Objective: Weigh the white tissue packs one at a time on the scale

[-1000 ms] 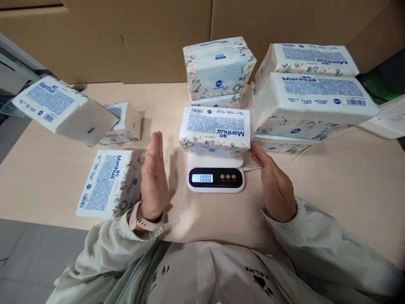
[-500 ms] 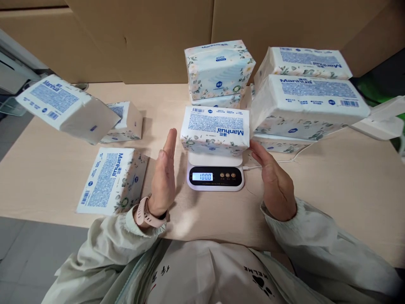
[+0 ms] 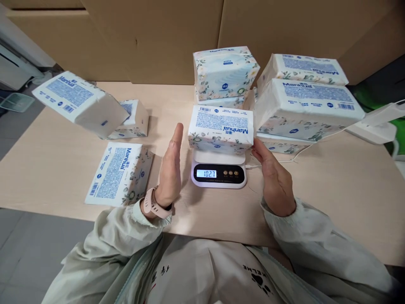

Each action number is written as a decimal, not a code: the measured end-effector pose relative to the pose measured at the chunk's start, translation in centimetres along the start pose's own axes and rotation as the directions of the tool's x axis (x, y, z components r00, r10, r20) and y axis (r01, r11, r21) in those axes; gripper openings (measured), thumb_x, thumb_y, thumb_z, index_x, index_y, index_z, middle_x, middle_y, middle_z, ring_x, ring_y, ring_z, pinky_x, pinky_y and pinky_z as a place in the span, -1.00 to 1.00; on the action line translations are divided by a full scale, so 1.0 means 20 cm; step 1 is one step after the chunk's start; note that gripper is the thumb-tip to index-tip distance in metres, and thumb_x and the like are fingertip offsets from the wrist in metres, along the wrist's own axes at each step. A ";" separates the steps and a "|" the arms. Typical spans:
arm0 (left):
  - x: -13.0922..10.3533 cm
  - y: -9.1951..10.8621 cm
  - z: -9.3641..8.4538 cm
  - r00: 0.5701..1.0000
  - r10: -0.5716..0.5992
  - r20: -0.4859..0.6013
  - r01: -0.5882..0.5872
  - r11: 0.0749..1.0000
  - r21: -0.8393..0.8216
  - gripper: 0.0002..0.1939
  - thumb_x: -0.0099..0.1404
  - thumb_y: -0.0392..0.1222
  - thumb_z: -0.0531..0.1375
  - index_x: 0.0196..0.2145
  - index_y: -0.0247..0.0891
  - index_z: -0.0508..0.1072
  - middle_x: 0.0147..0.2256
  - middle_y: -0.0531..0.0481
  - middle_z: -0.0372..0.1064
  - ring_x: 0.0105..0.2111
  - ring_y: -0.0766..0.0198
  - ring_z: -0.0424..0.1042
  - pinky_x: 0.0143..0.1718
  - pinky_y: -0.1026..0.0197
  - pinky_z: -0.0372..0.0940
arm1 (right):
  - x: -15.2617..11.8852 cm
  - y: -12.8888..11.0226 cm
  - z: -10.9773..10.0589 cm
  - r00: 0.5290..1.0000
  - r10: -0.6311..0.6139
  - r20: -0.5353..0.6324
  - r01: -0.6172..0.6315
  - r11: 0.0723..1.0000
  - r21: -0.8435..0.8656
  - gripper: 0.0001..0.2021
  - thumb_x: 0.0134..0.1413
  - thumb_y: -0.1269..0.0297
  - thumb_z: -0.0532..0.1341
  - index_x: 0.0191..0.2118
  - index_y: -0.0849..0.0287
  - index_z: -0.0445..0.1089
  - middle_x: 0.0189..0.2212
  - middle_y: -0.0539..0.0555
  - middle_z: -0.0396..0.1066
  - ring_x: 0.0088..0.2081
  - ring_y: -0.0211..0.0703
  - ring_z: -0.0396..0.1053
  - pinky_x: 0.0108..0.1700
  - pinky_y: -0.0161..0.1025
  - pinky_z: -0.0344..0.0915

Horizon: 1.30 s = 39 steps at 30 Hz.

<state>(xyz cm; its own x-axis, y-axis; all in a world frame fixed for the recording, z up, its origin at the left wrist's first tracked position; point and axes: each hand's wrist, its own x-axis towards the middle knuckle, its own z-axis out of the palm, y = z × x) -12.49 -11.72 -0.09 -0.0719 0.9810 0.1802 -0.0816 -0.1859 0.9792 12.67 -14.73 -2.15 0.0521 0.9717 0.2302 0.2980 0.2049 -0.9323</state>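
A white tissue pack [image 3: 221,126] with blue print lies flat on a small white digital scale [image 3: 219,175], whose lit display reads 102.7. To its left, my left hand [image 3: 171,169] stands on edge with the fingers straight, apart from the pack; it wears a pink wristband. My right hand [image 3: 274,179] is at the pack's right end, its fingers stretched out and the fingertips at or very near the lower right corner. Whether they touch it I cannot tell. Neither hand holds anything.
More tissue packs are stacked behind the scale [image 3: 226,76] and at the right [image 3: 310,109]. At the left, one pack [image 3: 76,101] leans tilted on another [image 3: 136,120], with a third [image 3: 118,175] nearer me. A white cable [image 3: 297,158] runs right from the scale. Cardboard [image 3: 171,38] stands behind the table.
The scale's reading has gone from 100.0 to 102.7. My view has shifted slightly; both hands keep nearly the same pose beside the pack.
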 end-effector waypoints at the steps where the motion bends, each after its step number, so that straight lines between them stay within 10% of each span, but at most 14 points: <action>1: 0.00 0.00 0.00 1.000 0.002 0.003 -0.002 1.000 0.001 -0.32 0.60 0.35 0.01 0.45 -0.05 0.37 0.56 0.02 0.06 0.61 0.09 -0.08 0.66 -0.02 -0.15 | 0.00 0.00 0.00 1.000 0.007 -0.002 -0.007 1.000 0.003 -0.43 0.54 -0.13 0.08 0.49 -0.09 0.30 0.49 -0.06 0.31 0.51 0.16 0.27 0.60 0.25 0.17; 39: 0.01 -0.03 0.01 0.999 -0.042 0.029 0.041 0.999 0.016 -0.22 0.57 0.41 0.00 0.53 -0.06 0.21 0.60 0.03 -0.09 0.63 0.08 -0.14 0.66 -0.03 -0.19 | 0.01 0.01 -0.01 0.996 -0.058 -0.069 0.061 0.997 0.046 -0.51 0.55 -0.09 0.10 0.42 -0.12 0.40 0.40 -0.02 0.44 0.44 0.12 0.39 0.55 0.22 0.25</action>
<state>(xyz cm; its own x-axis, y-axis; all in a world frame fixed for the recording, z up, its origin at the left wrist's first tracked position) -12.27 -11.46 -0.57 -0.0395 0.9891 0.1421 -0.0685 -0.1445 0.9871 12.89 -14.50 -2.25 0.1002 0.9478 0.3028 0.2563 0.2695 -0.9283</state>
